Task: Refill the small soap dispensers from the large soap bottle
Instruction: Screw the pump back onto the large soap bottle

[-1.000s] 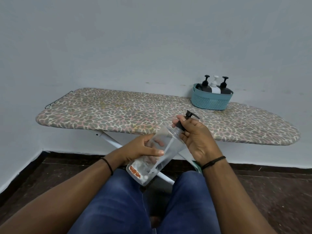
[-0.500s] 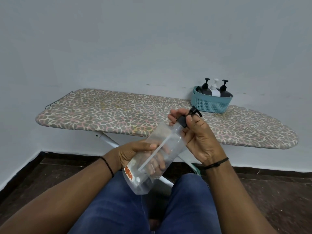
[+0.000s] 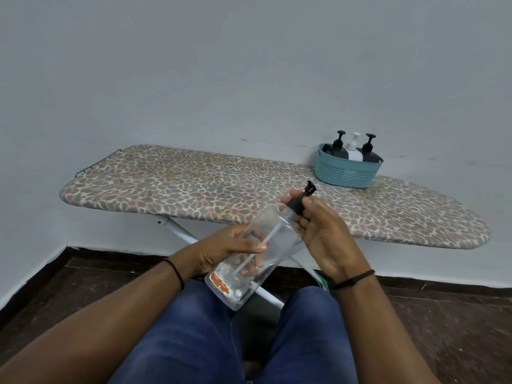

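Ironing board [image 3: 194, 187]: leopard-print cover, long axis left to right across the view, set against a pale wall; bare apart from the basket at the far right.

Large soap bottle [image 3: 257, 250]: clear plastic, orange label patch near the base, almost empty by the look of it, dip tube visible through the wall. Held above the lap, in front of the board's near edge, not resting on it. Long axis tilted, base low and toward the left knee, neck high and toward the right, pointing roughly at the basket.

Teal basket [image 3: 346, 173]: perforated wall, standing on the board, well apart from the bottle, beyond and to the right of its neck.

Left hand [image 3: 221, 250]: wrapped around the lower body of the bottle, thumb on top, fingers seen through the plastic; clenched on it as the steadying hold.

Right hand [image 3: 318, 231]: at the neck end, fingertips closed around the collar of the pump; nearer hand to both cap and basket.

Small soap dispensers [image 3: 353, 151]: three, upright in the basket, two dark flanking one white, pumps on.

Black pump [image 3: 299, 202]: seated at the bottle's neck, nozzle up; probably being unscrewed, twist about the tilted axis.
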